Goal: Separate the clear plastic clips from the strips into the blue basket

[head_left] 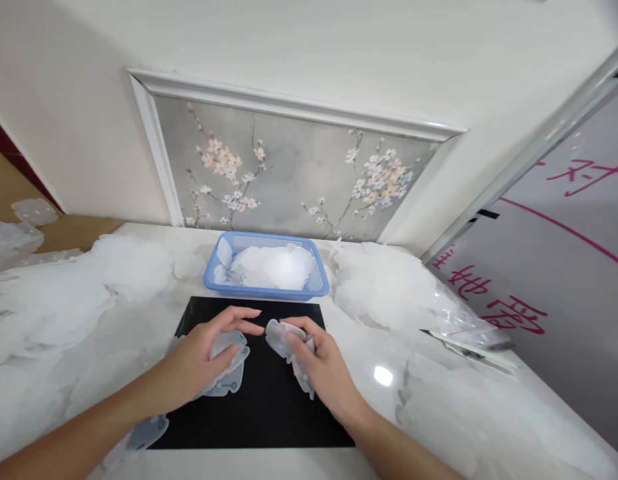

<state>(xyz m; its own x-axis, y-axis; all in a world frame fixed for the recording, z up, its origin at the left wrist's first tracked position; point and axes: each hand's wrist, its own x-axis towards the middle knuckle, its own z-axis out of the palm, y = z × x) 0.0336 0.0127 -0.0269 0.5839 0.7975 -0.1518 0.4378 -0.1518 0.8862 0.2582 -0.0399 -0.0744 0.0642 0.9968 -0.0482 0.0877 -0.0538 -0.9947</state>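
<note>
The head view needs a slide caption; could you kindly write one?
Right hand holding frosted pieces over a black mat, left hand at other pieces, before a blue basket.

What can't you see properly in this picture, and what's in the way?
All in the head view:
The cloudy pieces by the left hand: partly covered by it, so I can't count them.
The held bunch: partly hidden by the right hand.
The bottom of the basket: mostly hidden by the white pile inside.
The top pink writing: cut off by the right edge.
Marks on the pieces: too small and blurred.
</note>
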